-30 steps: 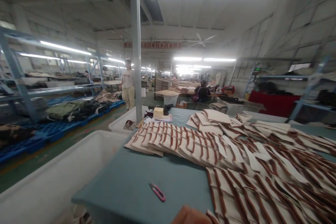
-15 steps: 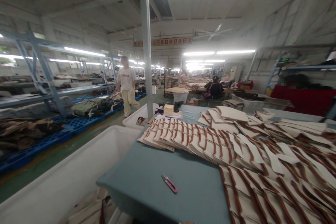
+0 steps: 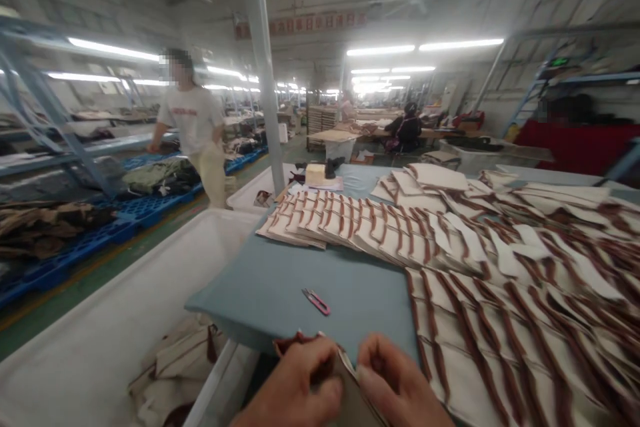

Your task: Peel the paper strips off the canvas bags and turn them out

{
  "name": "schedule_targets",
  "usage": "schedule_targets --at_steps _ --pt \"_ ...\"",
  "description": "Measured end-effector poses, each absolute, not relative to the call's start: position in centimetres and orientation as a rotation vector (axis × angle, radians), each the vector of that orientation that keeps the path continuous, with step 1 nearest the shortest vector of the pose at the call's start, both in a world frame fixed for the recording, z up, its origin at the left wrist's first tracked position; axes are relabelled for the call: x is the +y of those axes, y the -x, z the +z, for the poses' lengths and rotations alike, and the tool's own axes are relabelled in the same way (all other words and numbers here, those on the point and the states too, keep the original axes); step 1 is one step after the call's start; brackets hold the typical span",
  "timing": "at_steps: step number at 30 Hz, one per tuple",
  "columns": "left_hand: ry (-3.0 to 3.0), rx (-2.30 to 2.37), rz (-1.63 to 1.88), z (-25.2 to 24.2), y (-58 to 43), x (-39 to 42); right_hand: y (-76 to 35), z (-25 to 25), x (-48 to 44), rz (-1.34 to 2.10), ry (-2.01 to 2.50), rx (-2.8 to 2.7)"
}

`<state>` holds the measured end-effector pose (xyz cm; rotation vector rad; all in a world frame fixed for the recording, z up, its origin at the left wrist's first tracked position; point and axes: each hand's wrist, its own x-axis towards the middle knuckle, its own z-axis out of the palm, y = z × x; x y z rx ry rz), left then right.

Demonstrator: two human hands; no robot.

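Note:
At the near edge of the table, my left hand [image 3: 300, 383] and my right hand [image 3: 397, 380] both have their fingers closed on a cream fabric piece [image 3: 351, 403] with brown trim. Part of it shows between the hands; a brown bit sticks out beyond the left fingers. Pink-handled thread snips [image 3: 316, 302] lie just past my hands on the blue-green tabletop [image 3: 280, 287]. To the right, overlapping rows of cream fabric pieces [image 3: 465, 313] with brown edging cover the table.
A large white bin [image 3: 100, 320] stands left of the table, with cream fabric pieces [image 3: 175, 360] at its near end. A grey post [image 3: 264, 80] rises behind the table's left side. A person [image 3: 190, 127] walks in the aisle beside blue pallets [image 3: 115, 233] of cloth.
Both hands have come up into view from below, holding the fabric piece. My view has tilted down. The walking person is closer and further left.

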<state>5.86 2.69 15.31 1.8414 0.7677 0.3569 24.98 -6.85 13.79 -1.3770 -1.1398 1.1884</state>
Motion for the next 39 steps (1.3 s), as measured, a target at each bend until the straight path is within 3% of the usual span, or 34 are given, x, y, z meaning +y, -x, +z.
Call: schedule_targets --at_steps 5,24,39 --pt "-1.931 0.771 0.408 17.2 -5.3 3.2 -24.3 16.2 -4.9 1.318 1.273 -1.101" --pt "-1.914 0.704 0.396 17.7 -4.9 2.2 -23.7 14.7 -6.8 1.596 1.143 -0.94" --pt "-1.862 0.738 0.374 16.8 -6.5 2.4 -23.5 14.3 -8.0 1.107 1.505 -1.186"
